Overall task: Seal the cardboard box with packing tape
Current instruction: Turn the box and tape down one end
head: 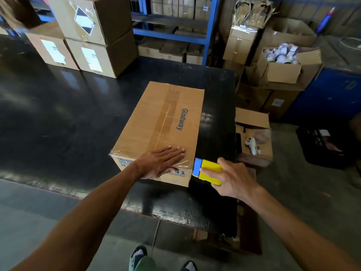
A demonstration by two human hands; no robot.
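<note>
We've got the cardboard box (158, 132) on the black bench (58, 114), near its right edge. Long axis runs roughly 6-to-12, tilted a bit toward 1. Flaps are down, and a strip of clear packing tape (164, 118) already runs along the centre seam, wrinkled at the near end where it folds over the front face.

Left hand (162, 161) is flat, palm down, fingers spread, on the near top edge of the box, thumb hooked over the front face. It grips nothing, just presses. Right hand (232, 177) is closed around a yellow-and-blue tape dispenser (208, 171); the blue blade end points at 9 and sits just beside the box's near right corner, touching or nearly so — we can't tell which.

Key relation: the box lies at 9–10 o'clock from the dispenser grip, and the dispenser is at the near end of the long axis. Right hand is the nearer one to that corner. We judge the seam strip is mostly done, so what's left is a cut or a cross strip at the near edge.

Containers: the task box is shut, contents hidden. Off the bench at 3 o'clock, an open carton (254, 133) holds a white handheld device (251, 145). At 1–2 o'clock another open box (283, 65) holds a pile of white items, too blurred to name. Sealed labelled cartons (88, 40) are stacked at 11 o'clock.
</note>
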